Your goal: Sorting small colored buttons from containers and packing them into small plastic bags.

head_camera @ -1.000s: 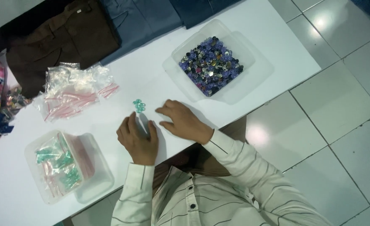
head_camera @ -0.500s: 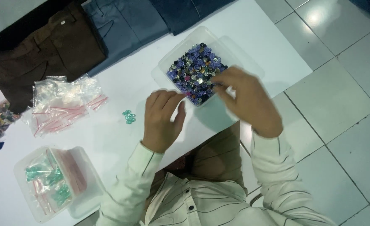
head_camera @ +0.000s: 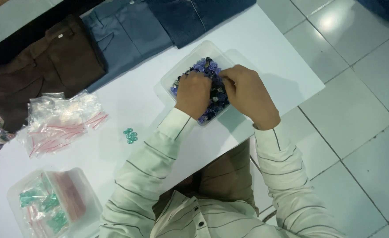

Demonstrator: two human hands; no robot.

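Both hands are inside a clear plastic tub filled with purple and dark beads. My left hand lies knuckles up on the beads at the tub's near left side. My right hand covers the near right part, fingers curled down into the beads. What the fingers hold is hidden. A small cluster of green beads lies loose on the white table, to the left of my left sleeve.
A pile of small clear zip bags with red strips lies at the left. A clear tub with filled green-bead bags stands near the front left corner. Folded brown, grey-blue and dark blue trousers lie along the far edge. Tiled floor is at the right.
Both hands left the green beads and moved right into the bead tub, right hand first, then the left. The view shifted, so the table appears further left.
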